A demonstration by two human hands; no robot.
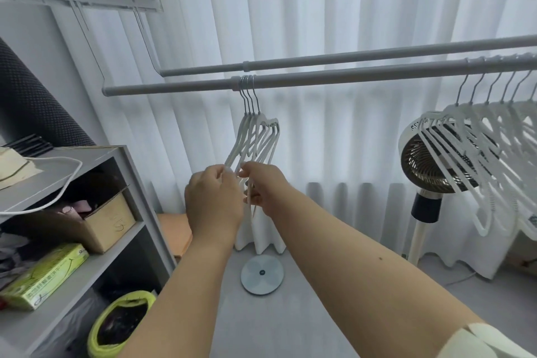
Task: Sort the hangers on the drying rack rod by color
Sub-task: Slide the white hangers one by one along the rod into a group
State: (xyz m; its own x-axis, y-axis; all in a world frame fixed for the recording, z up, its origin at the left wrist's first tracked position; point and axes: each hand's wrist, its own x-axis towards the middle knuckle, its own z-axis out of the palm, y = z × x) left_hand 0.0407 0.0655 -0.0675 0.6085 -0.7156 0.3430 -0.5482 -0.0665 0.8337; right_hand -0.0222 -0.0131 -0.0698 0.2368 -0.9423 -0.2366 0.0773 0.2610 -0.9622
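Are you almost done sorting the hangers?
Looks close. Two bunches already hang apart on the rod: a small bunch near the middle and a bigger white bunch to the right. The left hand and right hand hold the small bunch's lower ends. Their colours look alike, so what remains is unclear.

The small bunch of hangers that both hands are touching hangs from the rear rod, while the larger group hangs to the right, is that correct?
Not quite: the head view shows the small bunch of hangers, touched by the left hand and right hand, hooked on the front rod, not the rear one. The larger group is indeed to the right.
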